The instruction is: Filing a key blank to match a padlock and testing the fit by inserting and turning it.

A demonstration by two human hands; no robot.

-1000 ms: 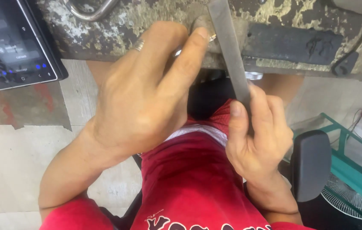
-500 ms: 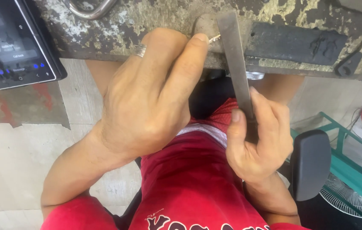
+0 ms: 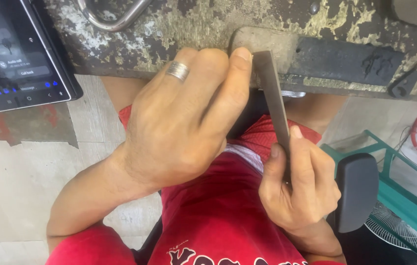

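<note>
The flat metal file [image 3: 273, 98] runs from my right hand up towards twelve o'clock, its tip resting against the worn edge of the workbench [image 3: 188, 29]. At ten o'clock a phone [image 3: 17, 54] with a lit screen lies on the bench, and a metal loop [image 3: 112, 17] sits at eleven. My left hand [image 3: 184, 122], a silver ring [image 3: 177, 70] on one finger, is curled with the fingertips pressed to the bench edge just left of the file's tip; I cannot tell what it pinches there. My right hand [image 3: 299, 189], at five o'clock, is closed around the file's lower end, thumb laid along it. At four o'clock stand a black armrest [image 3: 355, 191] and a teal frame [image 3: 404, 196].
</note>
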